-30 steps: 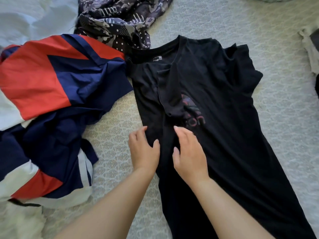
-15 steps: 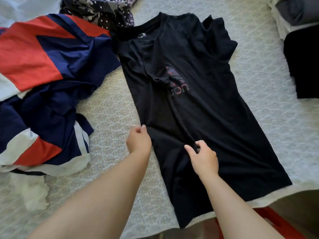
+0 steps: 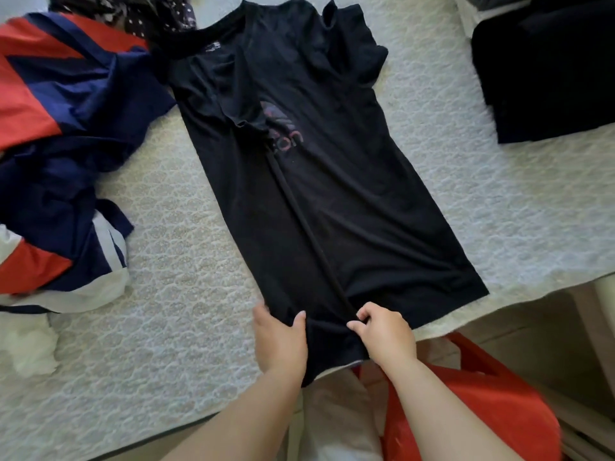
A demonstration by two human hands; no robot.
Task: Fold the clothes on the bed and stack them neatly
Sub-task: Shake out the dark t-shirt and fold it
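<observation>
A black T-shirt (image 3: 336, 181) with a faded red logo lies lengthwise on the pale bedspread (image 3: 159, 294), collar at the far end, its left side folded over toward the middle along a long crease. My left hand (image 3: 278, 334) grips the folded left part of the hem at the bed's near edge, thumb on top of the cloth. My right hand (image 3: 379, 331) pinches the hem right where the crease ends. The right sleeve is rumpled at the far right.
A red, navy and white garment (image 3: 56, 134) lies crumpled at the left, with a dark patterned garment (image 3: 159, 18) beyond it. Folded dark clothes (image 3: 545, 68) are stacked at the far right. A red object (image 3: 472, 404) stands on the floor below the bed edge.
Both hands have slid down the folded crease from the shirt's chest to its hem at the bed's near edge. The view has shifted back with them.
</observation>
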